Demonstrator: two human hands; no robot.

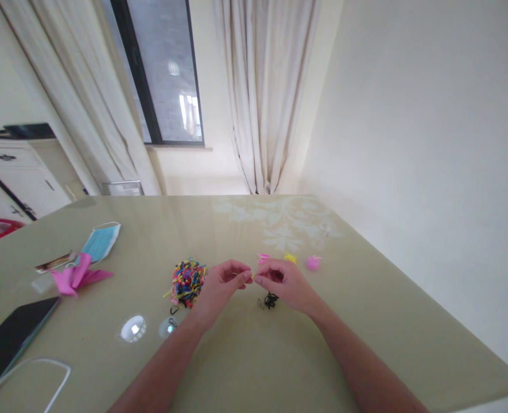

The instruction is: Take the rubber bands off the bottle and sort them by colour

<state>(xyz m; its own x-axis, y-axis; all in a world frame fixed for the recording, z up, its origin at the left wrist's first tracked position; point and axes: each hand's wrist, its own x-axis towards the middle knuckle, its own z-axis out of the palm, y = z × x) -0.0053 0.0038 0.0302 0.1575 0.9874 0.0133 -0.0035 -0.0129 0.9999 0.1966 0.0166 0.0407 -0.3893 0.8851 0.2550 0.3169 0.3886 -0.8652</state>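
Note:
My left hand (221,285) and my right hand (284,282) meet fingertip to fingertip above the olive table (245,355). Both pinch something tiny and yellowish between them, too small to name. A heap of small multicoloured elastic bands (187,281) lies just left of my left hand. A small clump of black bands (270,300) lies under my right hand. Behind the hands sit separate little groups: pink bands (262,258), yellow bands (290,258) and a magenta pile (313,263).
On the table's left lie a blue face mask (101,240), a pink folded paper piece (76,276), a dark tablet (10,338) with a white cable (42,373). A white cabinet (16,183) stands far left; curtains and a window are behind; a wall runs along the right.

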